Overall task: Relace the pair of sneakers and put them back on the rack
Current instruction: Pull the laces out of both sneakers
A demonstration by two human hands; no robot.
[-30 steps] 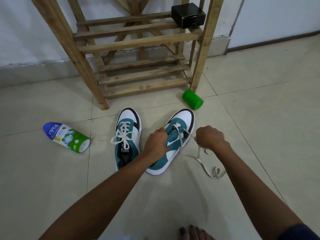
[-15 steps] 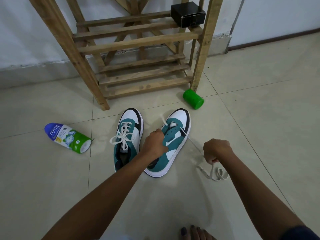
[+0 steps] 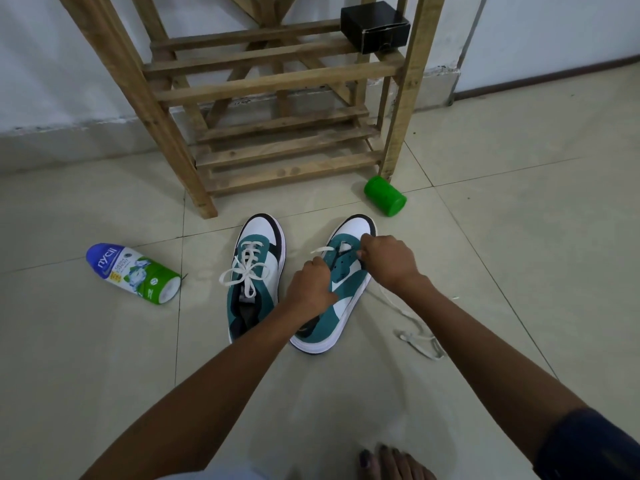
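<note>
The wooden rack point(image 3: 263, 98) stands against the wall, and everything here gets placed off it. On its upper shelf, at the right end, sits a black box point(image 3: 375, 27). On the floor in front of the rack, the laced sneaker point(image 3: 254, 271) lies toe toward it, bow tied. Just to that shoe's right, the unlaced sneaker point(image 3: 341, 289) lies toe toward the rack too, tilted onto its side. The left hand point(image 3: 310, 289) curls over its middle and pinches a short end of the white lace point(image 3: 412, 327) that pokes up beside the eyelets. The right hand point(image 3: 388, 261) is bunched at the front eyelets, fingertips pinched together, probably on the lace, though the fingers hide the contact. The rest of the lace trails loose on the tiles, right of the shoe. Left of the rack's front leg, a powder bottle point(image 3: 133, 273) lies on its side; by the right leg, a green cap point(image 3: 385, 199) lies tipped over.
</note>
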